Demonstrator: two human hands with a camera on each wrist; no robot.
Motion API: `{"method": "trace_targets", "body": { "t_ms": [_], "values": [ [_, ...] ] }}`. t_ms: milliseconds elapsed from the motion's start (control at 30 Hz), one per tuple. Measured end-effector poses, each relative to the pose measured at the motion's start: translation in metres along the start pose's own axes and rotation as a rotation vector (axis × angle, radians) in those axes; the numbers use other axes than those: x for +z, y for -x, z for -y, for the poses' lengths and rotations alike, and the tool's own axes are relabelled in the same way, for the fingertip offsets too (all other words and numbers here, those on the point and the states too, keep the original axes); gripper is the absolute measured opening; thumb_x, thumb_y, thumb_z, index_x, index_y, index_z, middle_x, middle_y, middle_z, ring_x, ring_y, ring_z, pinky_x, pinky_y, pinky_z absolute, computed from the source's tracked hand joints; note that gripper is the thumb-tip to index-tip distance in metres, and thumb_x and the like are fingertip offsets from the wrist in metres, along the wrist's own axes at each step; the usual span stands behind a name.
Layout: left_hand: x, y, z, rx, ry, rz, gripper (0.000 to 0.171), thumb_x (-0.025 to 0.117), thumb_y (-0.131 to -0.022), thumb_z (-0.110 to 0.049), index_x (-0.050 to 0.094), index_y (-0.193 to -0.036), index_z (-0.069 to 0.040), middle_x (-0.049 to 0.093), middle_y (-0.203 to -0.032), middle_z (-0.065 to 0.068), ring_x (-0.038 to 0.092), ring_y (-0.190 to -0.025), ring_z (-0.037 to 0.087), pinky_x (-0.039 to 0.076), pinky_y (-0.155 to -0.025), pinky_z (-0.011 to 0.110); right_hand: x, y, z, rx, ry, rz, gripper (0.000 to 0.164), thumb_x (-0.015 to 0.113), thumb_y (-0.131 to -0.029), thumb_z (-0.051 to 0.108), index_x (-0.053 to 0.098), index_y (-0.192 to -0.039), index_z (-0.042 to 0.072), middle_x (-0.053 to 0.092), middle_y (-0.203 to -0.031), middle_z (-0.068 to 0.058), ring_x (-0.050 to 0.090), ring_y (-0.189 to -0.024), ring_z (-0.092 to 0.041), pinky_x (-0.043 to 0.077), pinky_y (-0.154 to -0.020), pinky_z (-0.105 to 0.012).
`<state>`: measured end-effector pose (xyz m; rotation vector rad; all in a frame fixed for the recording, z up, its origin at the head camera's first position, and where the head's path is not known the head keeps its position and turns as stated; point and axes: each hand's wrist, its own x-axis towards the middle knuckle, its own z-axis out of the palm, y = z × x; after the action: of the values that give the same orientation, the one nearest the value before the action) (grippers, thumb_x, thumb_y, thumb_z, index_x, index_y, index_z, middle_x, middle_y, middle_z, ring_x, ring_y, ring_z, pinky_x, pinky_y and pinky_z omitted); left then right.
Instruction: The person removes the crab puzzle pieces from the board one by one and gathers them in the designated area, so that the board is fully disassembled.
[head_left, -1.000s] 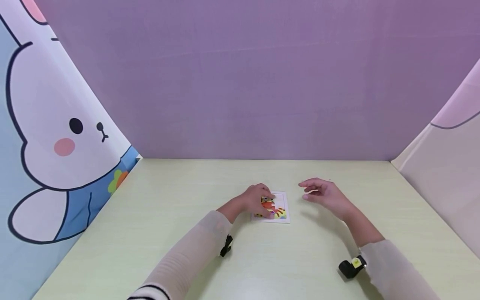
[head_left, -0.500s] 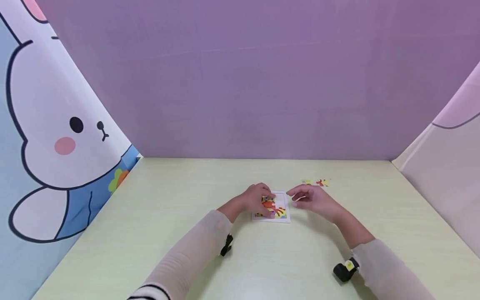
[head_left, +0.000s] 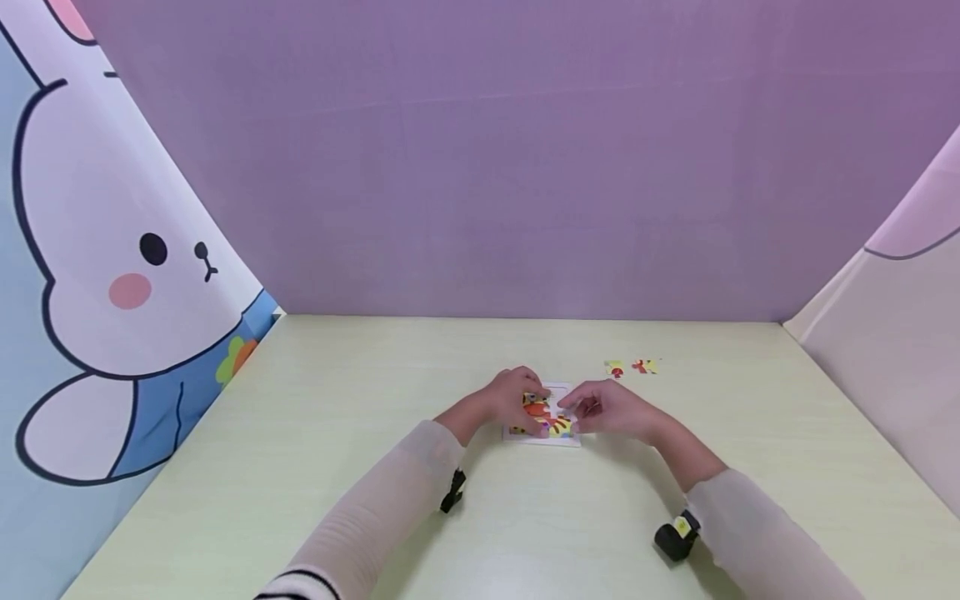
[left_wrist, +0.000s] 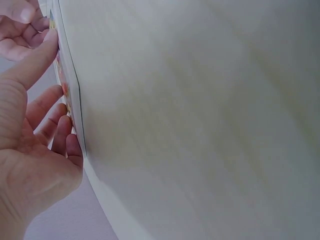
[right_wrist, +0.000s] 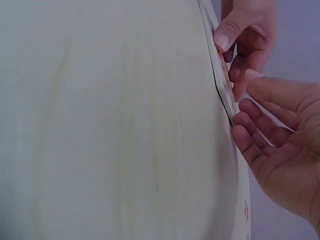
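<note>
A small picture puzzle [head_left: 558, 427] with a white frame [head_left: 555, 442] lies on the table, part of its upper right showing white. My left hand [head_left: 512, 400] rests over its left side; in the left wrist view, that hand's thumb and fingertips [left_wrist: 62, 90] touch the puzzle's face, spread apart. Over the puzzle's right side is my right hand [head_left: 611, 408], fingers bent and thumb near them. In the right wrist view, this hand's fingertips [right_wrist: 240, 131] are at the frame's edge. Whether a piece sits between its thumb and index finger is hidden.
Two loose puzzle pieces, one yellow and red [head_left: 614, 368] and another of like colours [head_left: 645, 366], lie behind my right hand. The pale table [head_left: 360, 367] meets a purple backdrop [head_left: 480, 167]. A rabbit-print cloth [head_left: 112, 250] hangs at the left.
My right hand has moved left and a little nearer, from beside the loose pieces to the puzzle's right side. The loose pieces have come into view behind it. My left hand has stayed put.
</note>
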<state>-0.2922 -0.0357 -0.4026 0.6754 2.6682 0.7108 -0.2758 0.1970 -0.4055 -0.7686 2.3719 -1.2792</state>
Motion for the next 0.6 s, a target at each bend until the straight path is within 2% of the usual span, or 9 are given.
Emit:
{"method": "trace_targets", "body": {
  "t_ms": [200,600],
  "values": [
    [0.000,0.002,0.000,0.004,0.011,-0.005,0.063,0.085,-0.075,-0.037,0.063,-0.133,-0.020,0.048,-0.130,-0.005,0.040,-0.119,0.017,0.039,-0.099,0.032,0.004,-0.006,-0.002,-0.022,0.097,0.025,0.034,0.077,-0.082,0.003,0.069,-0.115,0.001,0.065,-0.103,-0.007,0.054,-0.084,-0.020,0.049,-0.072,-0.028],
    [-0.003,0.006,-0.005,0.023,-0.019,-0.007,0.062,0.084,-0.077,-0.034,0.063,-0.133,-0.016,0.049,-0.129,-0.002,0.041,-0.117,0.017,0.039,-0.098,0.030,0.010,-0.013,0.009,0.008,0.163,0.047,0.028,0.078,-0.080,0.000,0.069,-0.107,0.001,0.060,-0.086,-0.003,0.050,-0.077,-0.018,0.046,-0.067,-0.027]
  ]
}}
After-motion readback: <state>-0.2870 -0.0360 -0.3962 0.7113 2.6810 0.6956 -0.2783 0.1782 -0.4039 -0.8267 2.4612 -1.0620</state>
